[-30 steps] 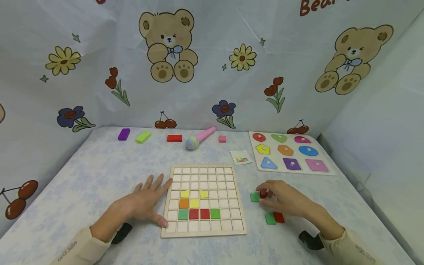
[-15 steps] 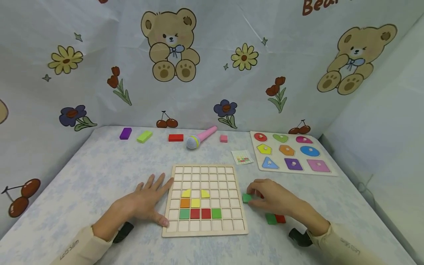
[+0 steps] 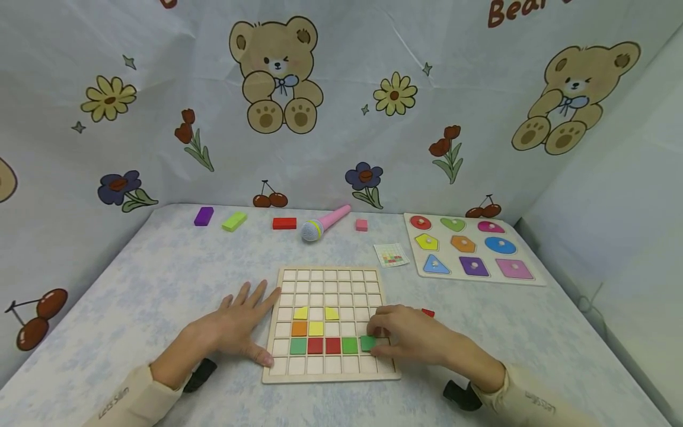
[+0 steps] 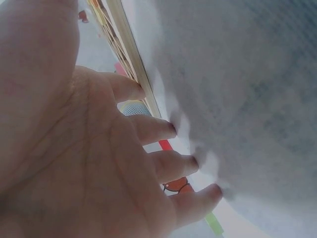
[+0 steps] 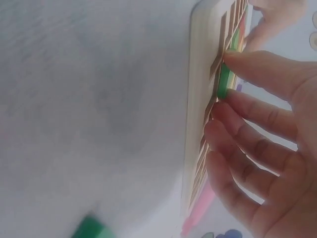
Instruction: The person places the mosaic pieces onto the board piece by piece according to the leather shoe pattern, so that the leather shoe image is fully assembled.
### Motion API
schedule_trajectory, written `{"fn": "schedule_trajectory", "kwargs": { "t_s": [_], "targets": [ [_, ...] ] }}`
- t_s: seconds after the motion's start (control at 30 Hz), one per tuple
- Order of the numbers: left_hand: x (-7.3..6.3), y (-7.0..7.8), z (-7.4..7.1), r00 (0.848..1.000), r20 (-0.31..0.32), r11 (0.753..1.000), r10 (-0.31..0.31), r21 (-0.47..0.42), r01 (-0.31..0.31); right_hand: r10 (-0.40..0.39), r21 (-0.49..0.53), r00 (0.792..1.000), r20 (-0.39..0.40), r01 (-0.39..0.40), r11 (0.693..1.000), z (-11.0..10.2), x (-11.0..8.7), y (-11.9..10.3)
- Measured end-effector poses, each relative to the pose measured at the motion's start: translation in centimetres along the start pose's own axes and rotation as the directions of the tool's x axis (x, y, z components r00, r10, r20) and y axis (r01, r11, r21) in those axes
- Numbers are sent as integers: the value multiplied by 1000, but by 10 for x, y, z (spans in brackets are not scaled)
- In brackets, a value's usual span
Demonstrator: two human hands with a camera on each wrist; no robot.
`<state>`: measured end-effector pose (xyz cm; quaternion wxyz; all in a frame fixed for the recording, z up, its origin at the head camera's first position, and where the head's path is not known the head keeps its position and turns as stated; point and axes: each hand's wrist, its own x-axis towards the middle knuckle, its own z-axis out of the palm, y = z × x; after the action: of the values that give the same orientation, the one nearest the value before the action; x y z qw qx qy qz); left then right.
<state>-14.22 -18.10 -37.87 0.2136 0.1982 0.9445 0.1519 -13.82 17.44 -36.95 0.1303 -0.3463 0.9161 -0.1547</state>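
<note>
A wooden grid board [image 3: 316,366] lies on the table. Yellow, orange, red and green tiles fill some cells. My left hand [image 3: 230,327] rests with spread fingers along the board's left edge, thumb near its lower corner. Over the right part of the board, my right hand [image 3: 413,335] pinches a green square tile [image 3: 367,343] between thumb and fingertips. That tile is beside the green tile [image 3: 349,346] ending the lower coloured row. In the right wrist view, the held green tile [image 5: 224,79] is at the grid's dividers; whether it is fully seated I cannot tell.
A red tile [image 3: 428,312] shows behind my right hand; a blurred green tile [image 5: 91,228] appears in the right wrist view. Farther back are a pattern card [image 3: 391,255], a shape puzzle [image 3: 475,249], a toy microphone [image 3: 325,223] and several blocks, including a red block [image 3: 284,223].
My right hand has taken the green tile from the table right of the board and carried it left over the grid. The left hand stays at the board's edge.
</note>
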Motion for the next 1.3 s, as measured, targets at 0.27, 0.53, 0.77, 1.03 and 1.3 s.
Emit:
{"fn": "schedule_trajectory", "kwargs": {
  "t_s": [0.27,0.53,0.77,1.03,1.3],
  "targets": [
    [-2,2,-1,1000,-9,1000,20,6,-20,-27,-62,1000,11,28,998,0,-1,-6],
    [-1,2,-1,1000,-10,1000,19,14,-19,-71,-72,997,4,71,995,0,-15,-9],
    [-2,2,0,999,-15,1000,29,13,-29,50,11,999,2,-50,999,-10,-31,6],
    [-1,3,-2,1000,-6,1000,24,16,-24,108,89,994,-31,-105,991,-16,-63,44],
    [0,2,-2,1000,-7,1000,19,19,-19,136,204,990,-44,-124,971,-13,-86,67]
  ]
}}
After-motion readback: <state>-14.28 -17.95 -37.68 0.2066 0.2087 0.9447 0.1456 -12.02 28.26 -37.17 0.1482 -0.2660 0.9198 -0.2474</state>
